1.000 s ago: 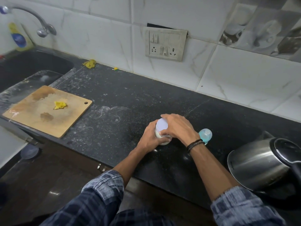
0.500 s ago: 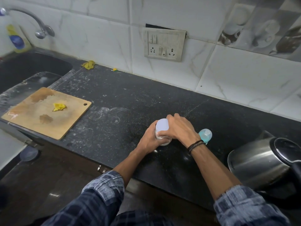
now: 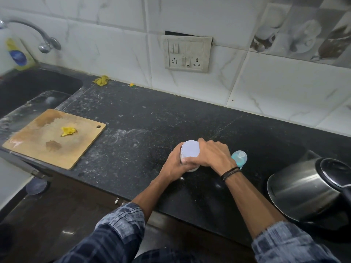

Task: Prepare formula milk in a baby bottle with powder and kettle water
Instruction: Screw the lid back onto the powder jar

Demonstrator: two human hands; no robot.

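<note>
A small white powder container with a pale lid (image 3: 190, 149) stands on the black counter (image 3: 144, 130) near its front edge. My left hand (image 3: 173, 164) grips its body from the left. My right hand (image 3: 213, 154) wraps round its right side and upper part, fingers curled at the lid's rim. Just behind my right hand stands the baby bottle (image 3: 239, 158), clear with a light blue top, partly hidden by my wrist. The steel kettle (image 3: 303, 188) with a black lid sits at the right.
A wooden cutting board (image 3: 47, 141) with a yellow scrap lies at the left, beside the dark sink (image 3: 28, 88) and tap (image 3: 43, 42). A switch and socket plate (image 3: 187, 54) is on the tiled wall. White powder smears mark the counter's middle.
Both hands stay on the container. My right hand has shifted slightly round the lid, and more of the lid's top shows than before.
</note>
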